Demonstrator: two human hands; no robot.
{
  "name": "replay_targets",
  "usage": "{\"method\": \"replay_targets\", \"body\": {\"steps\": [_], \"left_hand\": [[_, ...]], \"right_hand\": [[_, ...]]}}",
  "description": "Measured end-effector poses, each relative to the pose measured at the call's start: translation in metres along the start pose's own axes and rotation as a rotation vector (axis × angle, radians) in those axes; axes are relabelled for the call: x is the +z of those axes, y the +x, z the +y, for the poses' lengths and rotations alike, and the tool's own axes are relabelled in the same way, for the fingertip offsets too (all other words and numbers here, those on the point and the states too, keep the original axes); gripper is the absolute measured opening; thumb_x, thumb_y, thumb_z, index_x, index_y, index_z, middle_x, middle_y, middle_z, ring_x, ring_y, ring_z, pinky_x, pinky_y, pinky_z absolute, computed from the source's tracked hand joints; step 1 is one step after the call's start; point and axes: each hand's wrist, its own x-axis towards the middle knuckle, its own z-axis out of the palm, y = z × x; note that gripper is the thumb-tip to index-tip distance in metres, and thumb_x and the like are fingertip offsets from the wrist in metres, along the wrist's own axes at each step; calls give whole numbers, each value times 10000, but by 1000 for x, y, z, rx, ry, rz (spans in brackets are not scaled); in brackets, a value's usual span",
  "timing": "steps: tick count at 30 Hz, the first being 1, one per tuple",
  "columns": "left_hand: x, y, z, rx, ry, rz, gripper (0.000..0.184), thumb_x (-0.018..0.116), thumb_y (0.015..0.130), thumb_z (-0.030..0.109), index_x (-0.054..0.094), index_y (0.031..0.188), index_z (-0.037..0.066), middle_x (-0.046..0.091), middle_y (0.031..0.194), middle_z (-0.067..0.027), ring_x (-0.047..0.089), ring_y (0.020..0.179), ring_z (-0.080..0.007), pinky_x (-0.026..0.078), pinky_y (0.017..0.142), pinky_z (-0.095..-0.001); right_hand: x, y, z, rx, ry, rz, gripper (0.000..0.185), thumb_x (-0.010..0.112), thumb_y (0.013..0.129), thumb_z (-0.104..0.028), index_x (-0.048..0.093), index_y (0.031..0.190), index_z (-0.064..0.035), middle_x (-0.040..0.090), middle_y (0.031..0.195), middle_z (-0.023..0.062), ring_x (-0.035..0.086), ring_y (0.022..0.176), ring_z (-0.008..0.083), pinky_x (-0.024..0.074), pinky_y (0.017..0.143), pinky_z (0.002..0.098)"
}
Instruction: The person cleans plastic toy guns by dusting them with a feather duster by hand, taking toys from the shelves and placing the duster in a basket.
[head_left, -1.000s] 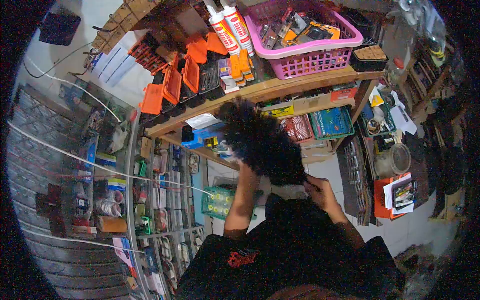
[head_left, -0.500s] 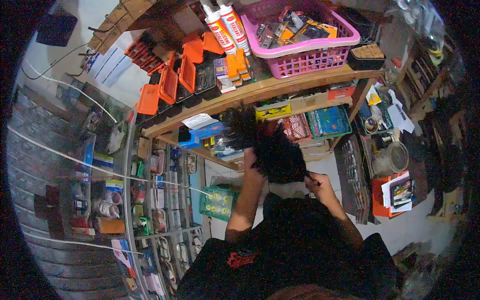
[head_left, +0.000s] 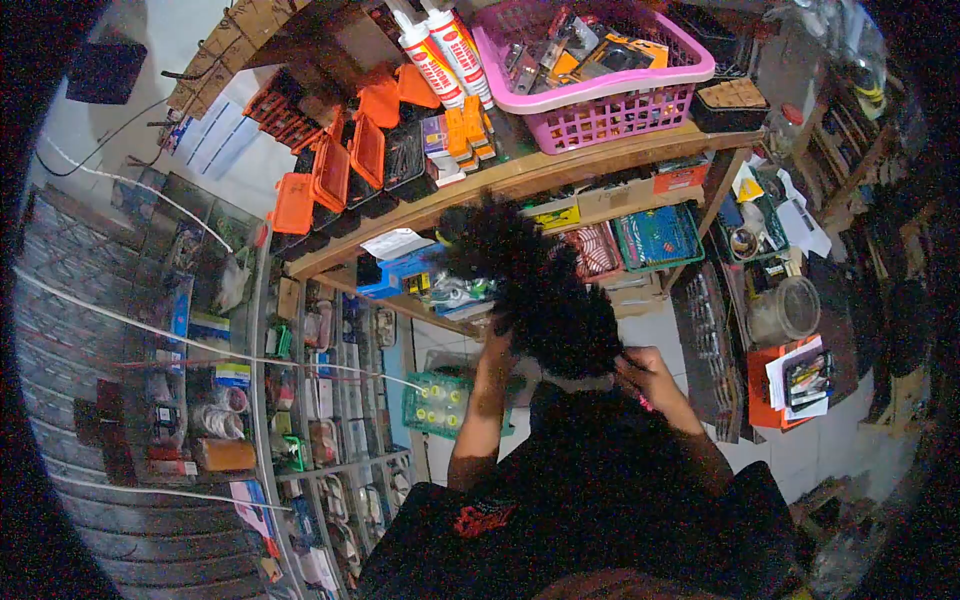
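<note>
A black feather duster (head_left: pixel 555 310), fluffy and dark, spreads in front of my chest, its plumes reaching up toward the shelf. My right hand (head_left: pixel 645 376) is closed at the duster's lower right side, with a small pink piece (head_left: pixel 645 403) showing below the fingers; I cannot make out whether it is the handle's end. Against the left side of the plumes is my left hand (head_left: pixel 498 338), its fingers mostly hidden by the dark feathers.
Ahead, a wooden shelf (head_left: pixel 560 165) bears a pink basket (head_left: pixel 610 120) of packaged goods, sealant tubes (head_left: pixel 435 65) and open orange-lidded boxes (head_left: pixel 332 172). Glass display shelves (head_left: pixel 340 465) stand at left. A green crate (head_left: pixel 432 405) sits on the floor; an orange box (head_left: pixel 765 385) is at right.
The duster's plumes have shifted slightly and fanned out. My right hand has turned a little, bringing the pink piece into sight. My left hand has moved slightly left and down.
</note>
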Motion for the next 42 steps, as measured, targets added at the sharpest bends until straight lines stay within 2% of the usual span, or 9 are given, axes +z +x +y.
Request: {"method": "replay_targets", "body": {"steps": [5, 8, 15, 19, 22, 27, 31, 39, 42], "left_hand": [[4, 12, -54, 75, 93, -30, 421, 554, 875, 161, 476, 1262, 16, 539, 1241, -109, 518, 1097, -216, 411, 953, -365], [17, 11, -44, -255, -593, 126, 415, 534, 915, 237, 467, 1265, 24, 548, 1215, -102, 530, 1060, -202, 423, 928, -347], [18, 30, 91, -251, -252, 281, 408, 491, 924, 304, 489, 1214, 17, 575, 1117, -104, 542, 999, -215, 429, 891, -353], [-1, 31, 87, -140, 244, 443, 347, 529, 851, 127, 501, 1179, 19, 566, 1123, -159, 542, 1011, -285, 425, 893, -368], [-21, 35, -17, 499, 774, 78, 416, 485, 797, -61, 493, 1203, 30, 518, 1179, -215, 512, 1058, -361, 416, 920, -375], [10, 27, 83, 237, 588, -87, 446, 461, 777, -97, 464, 1207, 22, 493, 1182, -230, 500, 1056, -399, 409, 935, -415], [-18, 25, 43, 390, 858, 533, 287, 430, 913, 75, 455, 1188, -3, 538, 1047, -144, 536, 943, -257, 456, 832, -384], [1, 12, 99, -211, 69, 42, 324, 430, 948, 242, 439, 1166, 2, 588, 1033, -103, 572, 938, -235, 453, 784, -343], [7, 19, 95, 74, 116, 170, 313, 360, 973, 279, 449, 1122, 18, 580, 976, -108, 552, 851, -206, 451, 741, -333]], "right_hand": [[29, -2, -2, 243, 342, 417, 180, 526, 943, -209, 501, 806, -97, 484, 627, -13, 392, 471, 67, 269, 415, 216], [24, -2, 2, 261, 408, 289, 200, 528, 944, -257, 502, 821, -102, 474, 626, -14, 403, 496, 66, 275, 416, 216], [13, 1, 13, 31, 216, 254, 218, 560, 932, -285, 524, 895, -73, 500, 652, -12, 437, 570, 63, 336, 477, 223], [20, -10, 8, -130, 77, 427, 195, 586, 920, -236, 554, 924, -44, 521, 703, -13, 451, 626, 57, 355, 522, 226], [13, -15, 0, -28, 103, 364, 195, 631, 892, -186, 567, 965, -17, 557, 771, 11, 501, 694, 74, 413, 583, 238], [-5, -5, -23, -153, -425, 207, 186, 673, 853, -118, 577, 945, 10, 560, 761, 23, 526, 730, 86, 450, 653, 244], [17, -17, -17, -131, 55, 323, 134, 639, 873, -117, 594, 861, 10, 499, 678, -12, 445, 639, 60, 377, 551, 235], [2, -13, -18, -206, -451, 292, 153, 630, 876, -100, 604, 814, 37, 489, 629, -14, 440, 593, 60, 377, 519, 239], [-1, -11, 15, -211, -256, 303, 151, 622, 879, -99, 597, 805, 31, 469, 604, -26, 416, 565, 60, 347, 494, 246]]}}
